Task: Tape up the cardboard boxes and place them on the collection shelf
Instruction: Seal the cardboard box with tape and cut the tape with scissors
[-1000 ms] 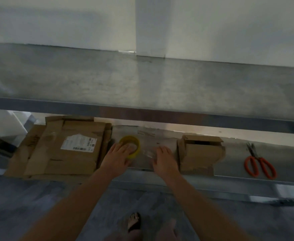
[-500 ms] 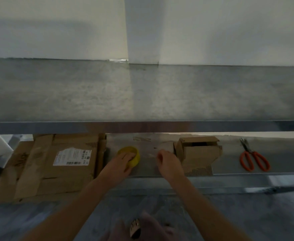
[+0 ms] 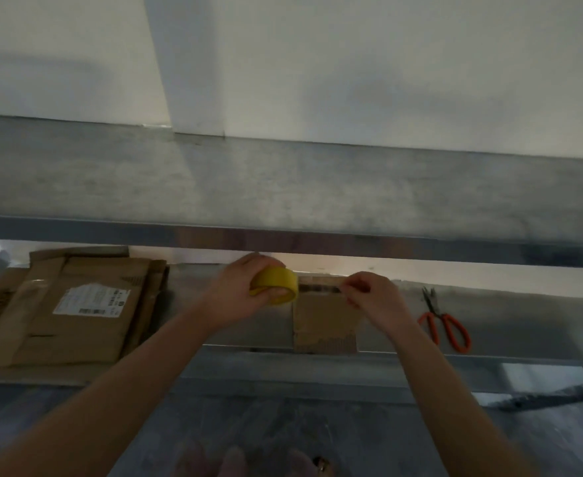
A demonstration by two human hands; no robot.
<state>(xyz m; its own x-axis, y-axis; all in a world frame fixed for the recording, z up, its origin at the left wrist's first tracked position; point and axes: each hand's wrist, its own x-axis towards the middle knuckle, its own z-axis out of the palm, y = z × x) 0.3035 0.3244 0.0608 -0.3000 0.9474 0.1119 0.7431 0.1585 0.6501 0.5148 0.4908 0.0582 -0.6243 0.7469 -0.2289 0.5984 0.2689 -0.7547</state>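
Left hand (image 3: 238, 294) is clamped round the yellow tape roll (image 3: 278, 284), fingers curled over the top and thumb under; the roll is held off the surface. Right hand (image 3: 372, 297) is pinched on the free end of the tape, thumb and fingertips closed together. Hands are held apart, level with each other, and a short clear tape strip (image 3: 319, 288) is stretched between roll and right-hand pinch. The small cardboard box (image 3: 324, 321) is seen directly below and behind that strip, between the two hands, sitting on the lower shelf (image 3: 248, 327) at its front edge; whether the strip touches the box top cannot be told, since the view is blurred there. Box flaps are hidden by hands and tape. A stack of flattened cardboard (image 3: 76, 335) with a white shipping label (image 3: 92, 301) is laid well to the left of the left hand, on the same level. Orange-handled scissors (image 3: 445, 327) are laid just right of the right hand, blades pointed away, apart from the box. An upper shelf (image 3: 283, 187) is seen above both hands, with a pale wall (image 3: 386, 63) behind it.
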